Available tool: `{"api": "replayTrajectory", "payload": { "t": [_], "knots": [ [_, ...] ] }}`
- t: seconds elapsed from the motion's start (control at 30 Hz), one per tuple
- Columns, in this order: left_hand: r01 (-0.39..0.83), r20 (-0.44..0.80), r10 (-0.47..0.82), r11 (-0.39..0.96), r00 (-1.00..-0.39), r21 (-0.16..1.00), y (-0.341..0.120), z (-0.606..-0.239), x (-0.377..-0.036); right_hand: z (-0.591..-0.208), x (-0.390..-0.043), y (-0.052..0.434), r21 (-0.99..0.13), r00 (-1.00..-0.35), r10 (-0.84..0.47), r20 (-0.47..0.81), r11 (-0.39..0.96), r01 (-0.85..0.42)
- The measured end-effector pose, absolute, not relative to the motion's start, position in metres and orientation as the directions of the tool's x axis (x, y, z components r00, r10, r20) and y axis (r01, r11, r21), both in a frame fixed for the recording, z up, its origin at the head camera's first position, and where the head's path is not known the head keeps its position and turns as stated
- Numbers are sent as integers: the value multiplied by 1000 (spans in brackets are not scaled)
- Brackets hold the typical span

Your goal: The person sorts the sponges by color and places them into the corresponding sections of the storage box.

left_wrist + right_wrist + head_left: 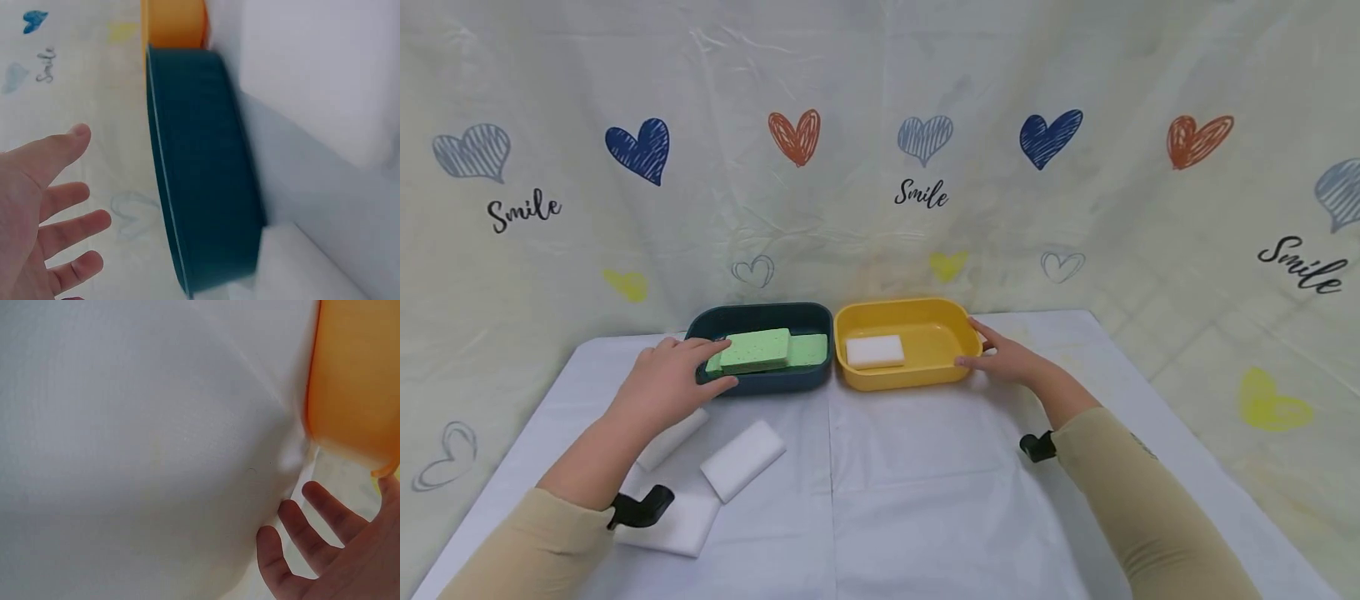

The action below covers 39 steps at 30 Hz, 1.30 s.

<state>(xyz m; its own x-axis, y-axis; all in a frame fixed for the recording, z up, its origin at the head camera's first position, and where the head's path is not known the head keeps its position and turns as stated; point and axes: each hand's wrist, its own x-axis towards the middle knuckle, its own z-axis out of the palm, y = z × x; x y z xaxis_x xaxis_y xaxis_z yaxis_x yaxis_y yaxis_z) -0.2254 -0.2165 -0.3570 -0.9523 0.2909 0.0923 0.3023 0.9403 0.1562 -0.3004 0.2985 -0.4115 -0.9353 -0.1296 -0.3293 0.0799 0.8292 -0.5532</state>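
Sleeves: two tan sleeves come in from the bottom edge of the head view, each with a black camera mount at the wrist.
White blocks: three white sponges (742, 458) lie on the surface near the left forearm; one is partly under the arm, another sits by the wrist mount.
Left hand: left hand (672, 377) lies at the near left corner of the blue tray (767, 382), fingers straight and spread, thumb against the tray's front wall. The wrist view shows an open palm with nothing in it.
Blue tray: it stands at the middle back of the surface, touching the yellow tray (910, 377) on its right.
Green sponges: two green sponges (756, 350) lie in the blue tray, one stacked slanting on the other; the left fingertips reach the upper one's end, perhaps touching it, though the view is too small to be sure.
Right hand: right hand (1004, 357) rests at the yellow tray's right end, fingers relaxed and extended, fingertips at the rim and thumb by the side wall. It holds nothing.
Yellow tray: one white sponge (875, 351) lies flat in its left half.
Surface: surface (917, 492) is covered with a white cloth creased down the middle.
Backdrop: pale sheet printed with hearts and the word "Smile".
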Motion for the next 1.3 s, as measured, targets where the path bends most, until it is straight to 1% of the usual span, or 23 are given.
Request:
{"api": "replayTrajectory", "payload": {
  "t": [0.17,0.37,0.6,0.77,0.9,1.03,1.3],
  "knots": [
    [247,59,241,952,-969,178,-244,-370,-211,-411,-300,299,-551,-933,-127,-337,830,86],
    [200,11,202,959,-979,201,-274,-386,-200,-410,-300,300,-547,-932,-125,-339,832,87],
    [140,-74,157,971,-985,196,-299,-402,-189,-410,-301,300,-549,-931,-118,-345,830,99],
    [96,-169,126,980,-978,175,-312,-413,-187,-412,-305,300,-544,-931,-113,-348,833,103],
    [78,-213,118,979,-970,190,-318,-420,-187,-413,-306,299,-540,-929,-114,-353,835,103],
    [62,-231,111,975,-967,212,-322,-424,-186,-414,-307,299,-541,-926,-111,-360,834,110],
    [67,-225,121,971,-967,231,-324,-429,-181,-414,-305,298,-541,-927,-110,-358,834,110]
  ]
}}
